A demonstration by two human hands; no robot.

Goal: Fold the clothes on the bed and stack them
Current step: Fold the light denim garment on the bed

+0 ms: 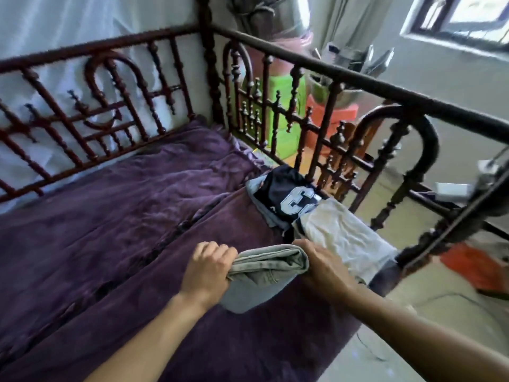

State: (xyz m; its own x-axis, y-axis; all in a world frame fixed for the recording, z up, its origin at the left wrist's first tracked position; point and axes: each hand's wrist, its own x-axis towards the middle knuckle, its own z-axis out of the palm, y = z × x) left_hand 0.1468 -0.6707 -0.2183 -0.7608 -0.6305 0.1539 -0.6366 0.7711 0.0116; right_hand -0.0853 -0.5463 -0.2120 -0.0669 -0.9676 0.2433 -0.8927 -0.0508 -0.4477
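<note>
While the left hand (209,268) curls its fingers round the left end of a folded grey garment (267,274), the right hand (323,267) clasps the opposite end with its fingers bent over the top fold, so the bundle is held between the two. Under the grip, and spreading away to its left, a rumpled purple blanket (124,216) covers the bed. Whether the garment's lower edge rests on the blanket or hangs just above it cannot be told. Just beyond the right hand lies a folded cream garment (341,230) at the bed's right edge. Farther beyond the grip, partly under the cream piece's far end, sits a navy jersey (286,194) with large pale numerals. It lies on a pale grey piece (254,186) that shows at its left side. These three form a loose pile close against the dark wooden rail (330,69), which runs along the bed to the right of the grip and meets a second rail across the far side. Through the spindles, past the pile, stand a green stool (285,139) and an orange stool (344,114). Far up to the right of the hands is a window (462,17).
</note>
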